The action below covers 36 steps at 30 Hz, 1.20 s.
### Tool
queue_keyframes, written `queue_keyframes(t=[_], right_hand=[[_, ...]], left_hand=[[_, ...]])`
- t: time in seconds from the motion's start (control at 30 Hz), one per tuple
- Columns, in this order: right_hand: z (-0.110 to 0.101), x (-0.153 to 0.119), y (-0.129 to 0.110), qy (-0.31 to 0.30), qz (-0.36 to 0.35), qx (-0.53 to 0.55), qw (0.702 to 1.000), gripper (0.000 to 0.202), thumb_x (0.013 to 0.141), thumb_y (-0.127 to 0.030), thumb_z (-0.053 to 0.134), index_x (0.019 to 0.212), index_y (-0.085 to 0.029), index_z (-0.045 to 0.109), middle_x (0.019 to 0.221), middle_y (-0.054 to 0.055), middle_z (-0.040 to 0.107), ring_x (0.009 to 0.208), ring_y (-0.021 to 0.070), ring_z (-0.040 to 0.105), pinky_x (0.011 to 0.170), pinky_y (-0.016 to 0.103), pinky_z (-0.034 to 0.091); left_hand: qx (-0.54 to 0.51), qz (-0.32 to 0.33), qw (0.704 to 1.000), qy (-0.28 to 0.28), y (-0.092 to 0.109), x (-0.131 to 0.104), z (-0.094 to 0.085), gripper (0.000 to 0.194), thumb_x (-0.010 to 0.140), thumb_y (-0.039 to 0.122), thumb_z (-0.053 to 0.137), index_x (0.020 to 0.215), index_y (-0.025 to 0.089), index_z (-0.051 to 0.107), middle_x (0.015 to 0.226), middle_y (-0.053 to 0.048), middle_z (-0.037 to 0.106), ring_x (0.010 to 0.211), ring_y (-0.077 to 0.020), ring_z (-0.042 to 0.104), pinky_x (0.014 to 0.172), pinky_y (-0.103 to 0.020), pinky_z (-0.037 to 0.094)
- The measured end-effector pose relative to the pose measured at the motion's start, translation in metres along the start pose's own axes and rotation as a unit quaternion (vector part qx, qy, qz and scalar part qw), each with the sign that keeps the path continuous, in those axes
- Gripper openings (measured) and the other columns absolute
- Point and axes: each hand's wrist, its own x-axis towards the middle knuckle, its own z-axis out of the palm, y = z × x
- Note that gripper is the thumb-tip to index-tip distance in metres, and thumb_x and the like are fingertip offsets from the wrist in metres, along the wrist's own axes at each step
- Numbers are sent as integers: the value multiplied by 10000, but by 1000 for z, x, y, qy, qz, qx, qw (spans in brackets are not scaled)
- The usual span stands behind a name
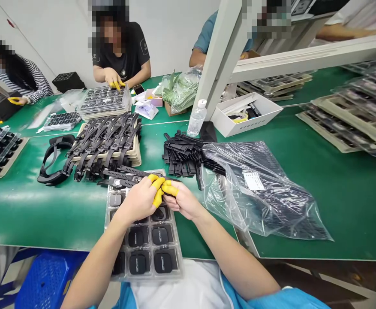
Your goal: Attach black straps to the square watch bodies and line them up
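My left hand (142, 196) and my right hand (183, 198) meet above a clear plastic tray (178, 262), both with yellow finger covers. Their fingertips are pinched together on a black watch strap (175, 179), mostly hidden by the fingers. Square black watch cases (160, 235) lie face up or down in the tray's near pockets; I cannot tell which. Across the tray's far end rest watches with straps (121, 176), just beyond my left hand. A pile of loose black straps (183, 152) lies past my right hand.
Strapped watches (104, 137) cover stacked trays at the left, beside a black headband-like device (57, 159). A plastic bag of straps (265, 189) lies right, near a water bottle (197, 118) and white box (247, 113). A metal post (218, 56) rises behind. Co-workers sit across the table.
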Motion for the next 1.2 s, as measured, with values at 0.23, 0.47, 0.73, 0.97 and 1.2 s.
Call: queue_keyframes(t=[0.23, 0.47, 0.73, 0.97, 1.2], right_hand=[[-2, 1, 4, -21, -79, -15, 997, 445, 842, -607, 733, 867, -242, 480, 479, -128, 432, 373, 63, 287, 374, 191, 237], [-20, 1, 0, 45, -220, -325, 919, 262, 963, -487, 643, 1004, -229, 662, 808, -6, 654, 695, 156, 568, 652, 285, 459], [-9, -2, 16, 52, -255, -598, 758, 280, 1033, -366, 501, 1103, -225, 732, 997, 101, 709, 750, 212, 621, 679, 333, 429], [-4, -1, 29, 56, -223, -689, 687, 209, 1014, -271, 511, 1045, -217, 711, 990, 108, 740, 834, 243, 663, 685, 327, 430], [-22, 2, -20, 119, -273, -608, 736, 205, 1025, -398, 556, 1044, -247, 693, 1073, 101, 663, 876, 227, 652, 730, 344, 513]], left_hand=[[-109, 16, 993, 36, -1, 1, -3, 499, 1040, 234, 461, 1538, 199, 462, 1429, -159, 628, 1334, -268, 625, 1098, -426, 567], [2, -84, 996, 38, -15, -11, -54, 417, 1050, 267, 470, 1451, 196, 555, 1364, -115, 698, 1215, -247, 694, 1050, -405, 580], [50, -148, 978, -135, -56, -55, -83, 282, 991, 147, 457, 1112, 202, 706, 1015, -67, 766, 923, -219, 712, 849, -328, 539], [89, -132, 984, -84, -67, -71, -40, 216, 1021, 239, 499, 1054, 180, 704, 1060, -114, 706, 1038, -264, 649, 999, -456, 488], [-36, -276, 931, 236, -85, -128, -26, 256, 997, 417, 526, 1052, 210, 667, 1104, -86, 710, 1118, -252, 651, 1072, -446, 507]])
